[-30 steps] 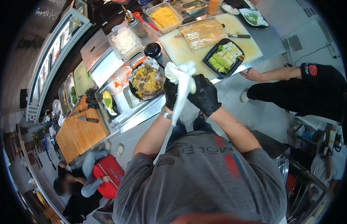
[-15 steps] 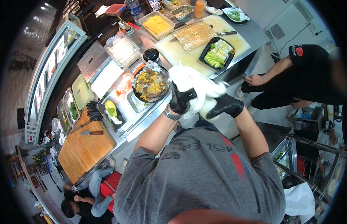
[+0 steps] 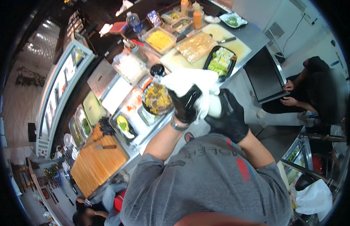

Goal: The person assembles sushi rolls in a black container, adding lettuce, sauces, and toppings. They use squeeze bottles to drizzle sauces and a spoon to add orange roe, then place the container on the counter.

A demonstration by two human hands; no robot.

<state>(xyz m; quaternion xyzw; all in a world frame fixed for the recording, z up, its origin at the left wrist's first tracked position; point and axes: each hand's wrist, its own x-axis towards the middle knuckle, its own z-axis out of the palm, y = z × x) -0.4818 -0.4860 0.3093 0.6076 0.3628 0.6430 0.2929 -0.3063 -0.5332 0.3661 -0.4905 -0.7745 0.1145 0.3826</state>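
Note:
My left hand (image 3: 185, 104), in a black glove, is closed on a bunched white cloth (image 3: 190, 81). At its right my right hand (image 3: 230, 117), also black-gloved, curls around a smooth, rounded whitish thing (image 3: 215, 108) that the cloth partly covers; its kind is hidden. Both hands are in front of the counter's near edge. Just left of them, a black bowl of brown and yellow food (image 3: 157, 98) sits on the counter with lining paper. Beyond the cloth, a black tray of sliced green and white food (image 3: 221, 62) rests on a white cutting board (image 3: 241, 49).
A bamboo mat (image 3: 196, 46) and a knife lie on the cutting board. A tub of yellow shreds (image 3: 158, 39) stands behind. At left, a wooden board (image 3: 97, 160) holds knives. On the right, a co-worker's hands (image 3: 290, 94) are at an open dark door or drawer (image 3: 263, 77).
My right hand has turned and come closer around the whitish thing; the cloth has spread leftward over my left hand. A dark door or drawer now stands open beside the co-worker. The view has shifted.

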